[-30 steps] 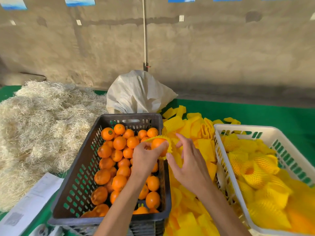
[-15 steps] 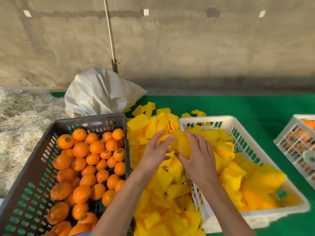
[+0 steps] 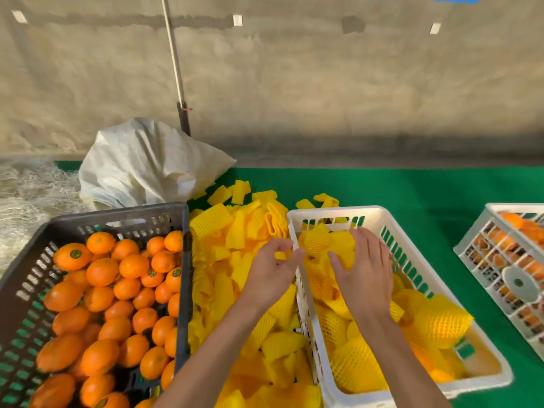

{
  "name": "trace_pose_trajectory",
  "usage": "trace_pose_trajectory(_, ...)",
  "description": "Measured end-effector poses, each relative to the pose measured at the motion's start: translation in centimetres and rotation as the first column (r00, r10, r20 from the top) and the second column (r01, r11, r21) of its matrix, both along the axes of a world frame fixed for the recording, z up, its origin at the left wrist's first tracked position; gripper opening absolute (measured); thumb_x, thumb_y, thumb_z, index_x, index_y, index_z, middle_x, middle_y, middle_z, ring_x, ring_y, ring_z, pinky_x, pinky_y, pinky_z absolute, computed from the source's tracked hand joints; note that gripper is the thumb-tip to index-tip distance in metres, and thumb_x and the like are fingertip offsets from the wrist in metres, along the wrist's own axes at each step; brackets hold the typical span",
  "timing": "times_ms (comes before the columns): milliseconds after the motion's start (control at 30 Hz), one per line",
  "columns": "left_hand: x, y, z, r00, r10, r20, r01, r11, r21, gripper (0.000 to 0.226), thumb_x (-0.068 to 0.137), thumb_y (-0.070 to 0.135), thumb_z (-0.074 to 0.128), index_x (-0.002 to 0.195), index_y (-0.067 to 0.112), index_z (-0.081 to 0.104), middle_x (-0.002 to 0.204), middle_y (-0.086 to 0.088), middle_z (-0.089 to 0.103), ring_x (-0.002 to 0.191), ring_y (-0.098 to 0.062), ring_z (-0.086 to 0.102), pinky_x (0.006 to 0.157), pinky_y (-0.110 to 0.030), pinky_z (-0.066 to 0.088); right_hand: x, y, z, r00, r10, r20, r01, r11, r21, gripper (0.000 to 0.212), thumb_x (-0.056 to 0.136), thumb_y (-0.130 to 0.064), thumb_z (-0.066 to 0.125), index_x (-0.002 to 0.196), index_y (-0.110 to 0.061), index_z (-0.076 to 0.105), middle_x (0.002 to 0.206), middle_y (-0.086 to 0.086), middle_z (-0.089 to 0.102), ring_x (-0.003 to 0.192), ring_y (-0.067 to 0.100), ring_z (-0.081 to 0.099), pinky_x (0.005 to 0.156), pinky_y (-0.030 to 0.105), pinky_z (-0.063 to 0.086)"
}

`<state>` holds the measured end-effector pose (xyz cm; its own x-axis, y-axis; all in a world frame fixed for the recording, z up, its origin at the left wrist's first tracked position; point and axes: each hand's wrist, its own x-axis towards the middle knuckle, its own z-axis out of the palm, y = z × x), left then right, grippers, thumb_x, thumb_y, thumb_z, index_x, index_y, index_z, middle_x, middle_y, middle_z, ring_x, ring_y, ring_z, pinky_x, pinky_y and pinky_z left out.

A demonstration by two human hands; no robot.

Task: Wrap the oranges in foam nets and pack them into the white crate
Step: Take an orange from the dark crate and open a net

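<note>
A dark crate (image 3: 117, 214) at the left holds several bare oranges (image 3: 100, 272). Loose yellow foam nets (image 3: 223, 290) are heaped between it and the white crate (image 3: 332, 212). The white crate holds several net-wrapped oranges (image 3: 438, 322). My right hand (image 3: 365, 275) reaches into the white crate, fingers spread and lying on the wrapped fruit, just behind one netted orange (image 3: 316, 240) at the far end. My left hand (image 3: 270, 272) hovers over the net pile beside the crate's left rim, fingers loosely curled around nothing.
A second white crate (image 3: 482, 254) with oranges stands at the right edge. A white sack (image 3: 147, 166) and a heap of straw (image 3: 29, 195) lie behind the dark crate. Green cloth (image 3: 412, 189) covers the table. A pole (image 3: 176, 69) leans on the wall.
Both hands carried the netted orange rightward from the dark crate over the pile. The right hand has gone down into the white crate; the left hand has come off the orange.
</note>
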<state>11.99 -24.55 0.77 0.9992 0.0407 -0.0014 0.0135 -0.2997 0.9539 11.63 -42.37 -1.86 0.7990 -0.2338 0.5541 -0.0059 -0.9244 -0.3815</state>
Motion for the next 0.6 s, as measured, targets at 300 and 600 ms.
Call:
trace_pose_trajectory(300, -2.4, 9.7, 0.3, 0.971, 0.227, 0.076, -0.222, 0.973, -0.069, 0.03, 0.101, 0.034, 0.066, 0.124, 0.015, 0.068, 0.111, 0.008, 0.073, 0.095, -0.019, 0.073, 0.084, -0.054, 0.06, -1.5, 9.0, -1.9, 0.943, 0.27, -0.195, -0.254, 0.961, 0.106, 0.047, 0.091, -0.042, 0.071, 0.129, -0.017, 0.061, 0.13, 0.003, 0.058, 0.122, 0.024, 0.053, 0.099, 0.04, 0.05)
trace_pose_trajectory(600, -5.6, 16.1, -2.1, 0.936, 0.337, 0.106, -0.328, 0.94, -0.094, 0.024, 0.104, 0.027, 0.063, 0.123, 0.013, 0.068, 0.106, 0.01, 0.072, 0.091, -0.007, 0.073, 0.083, -0.045, 0.063, -3.0, 15.3, -10.9, 0.527, 0.276, -0.804, -0.362, 0.929, 0.082, 0.085, 0.086, -0.059, 0.069, 0.151, -0.018, 0.033, 0.149, 0.009, 0.041, 0.137, 0.036, 0.039, 0.107, 0.047, 0.041)
